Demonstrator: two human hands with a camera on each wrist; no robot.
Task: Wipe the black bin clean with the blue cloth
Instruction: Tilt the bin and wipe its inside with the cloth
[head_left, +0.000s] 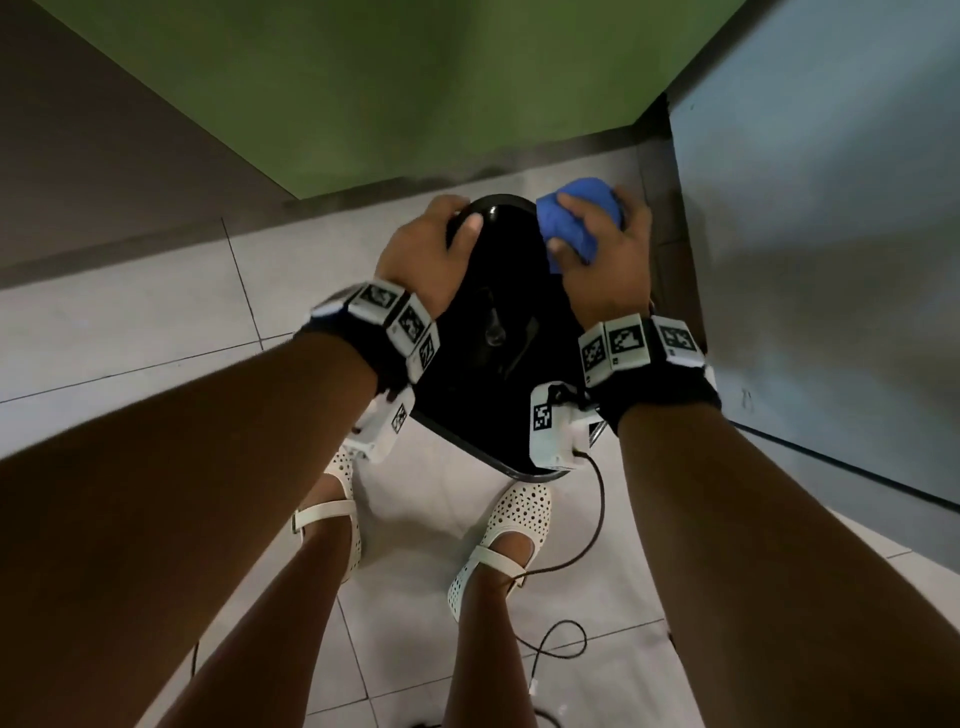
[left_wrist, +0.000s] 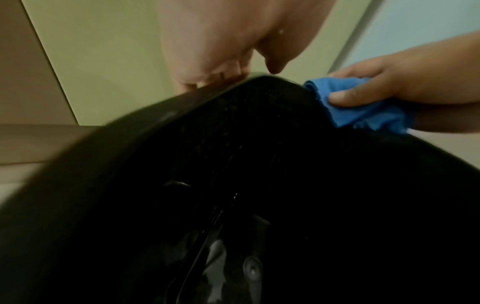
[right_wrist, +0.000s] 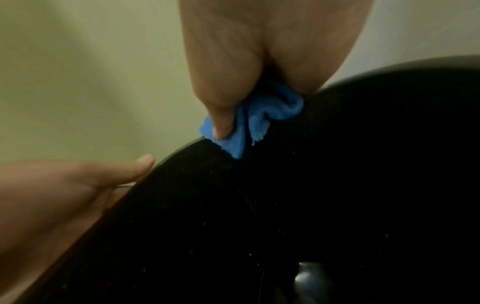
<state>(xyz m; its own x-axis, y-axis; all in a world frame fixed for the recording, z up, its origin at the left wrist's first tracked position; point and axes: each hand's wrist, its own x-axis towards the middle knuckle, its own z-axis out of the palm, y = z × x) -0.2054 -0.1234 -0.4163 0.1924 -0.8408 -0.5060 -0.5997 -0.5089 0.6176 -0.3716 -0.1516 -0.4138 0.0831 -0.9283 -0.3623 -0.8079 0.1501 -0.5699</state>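
The black bin stands on the tiled floor between my arms, its opening facing me. My left hand grips the far left rim, fingers curled over the edge and thumb on top. My right hand clutches the bunched blue cloth against the far right rim. In the left wrist view the blue cloth sits on the bin edge under my right thumb. In the right wrist view the cloth is pinched onto the dusty rim of the bin.
A green wall rises just behind the bin, with a grey panel close on the right. My feet in white shoes stand at the bin's near edge. A thin cable trails over the tiles.
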